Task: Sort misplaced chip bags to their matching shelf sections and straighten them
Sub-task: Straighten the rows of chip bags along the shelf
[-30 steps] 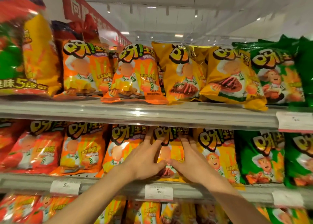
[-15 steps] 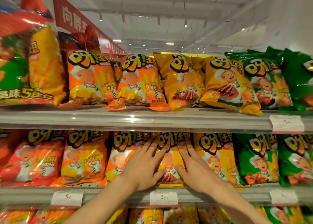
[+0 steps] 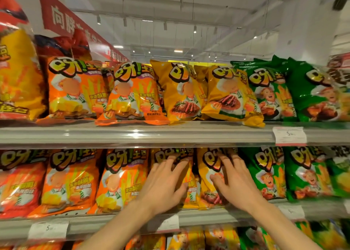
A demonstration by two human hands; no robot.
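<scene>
On the middle shelf (image 3: 208, 214) stand two yellow chip bags side by side, between orange bags (image 3: 121, 179) on the left and green bags (image 3: 269, 174) on the right. My left hand (image 3: 164, 181) lies flat with its fingers spread on the left yellow bag (image 3: 190, 191). My right hand (image 3: 234, 181) presses flat on the front of the right yellow bag (image 3: 206, 166), fingers pointing up at its logo. Neither hand is closed around a bag.
The upper shelf (image 3: 170, 134) holds orange bags (image 3: 75, 90), yellow bags (image 3: 180, 92) and green bags (image 3: 310, 92); one yellow bag (image 3: 233, 98) leans, its corner over the shelf edge. Price tags (image 3: 289, 135) hang on the rails. More bags fill the lowest shelf (image 3: 217, 238).
My hands have moved apart: the left now lies flat on the left yellow bag, and the right has slid right onto the neighbouring yellow bag.
</scene>
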